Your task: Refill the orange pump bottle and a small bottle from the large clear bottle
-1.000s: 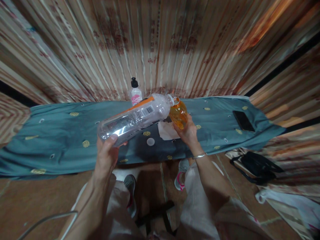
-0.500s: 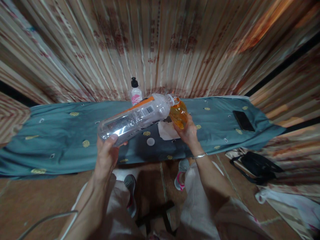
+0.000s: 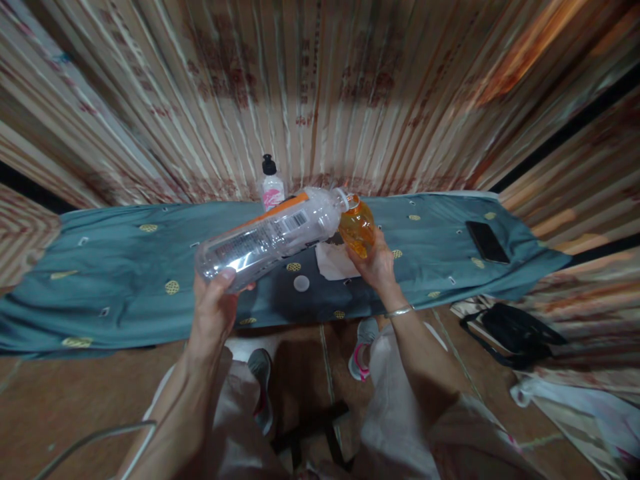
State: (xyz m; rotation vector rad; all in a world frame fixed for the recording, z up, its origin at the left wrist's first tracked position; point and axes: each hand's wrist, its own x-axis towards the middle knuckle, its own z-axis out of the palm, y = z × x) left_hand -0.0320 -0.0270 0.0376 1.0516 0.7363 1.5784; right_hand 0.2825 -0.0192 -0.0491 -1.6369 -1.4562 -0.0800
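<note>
With the left hand (image 3: 213, 313) grasping the tilted clear bottle (image 3: 270, 238) and the right hand (image 3: 377, 265) gripping the orange bottle (image 3: 357, 228), keep the two mouths touching and tip slowly over the tabletop (image 3: 125, 280).

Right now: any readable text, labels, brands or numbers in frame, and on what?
None can be read.
Clear bottle in the left hand: a barcode and fine print on the label, too small to read.
Small bottle with black cap on the table: a pink mark on the label, blurred.
Orange bottle in the right hand: no text visible.
Curtain behind: reddish printed marks, blurred.
</note>
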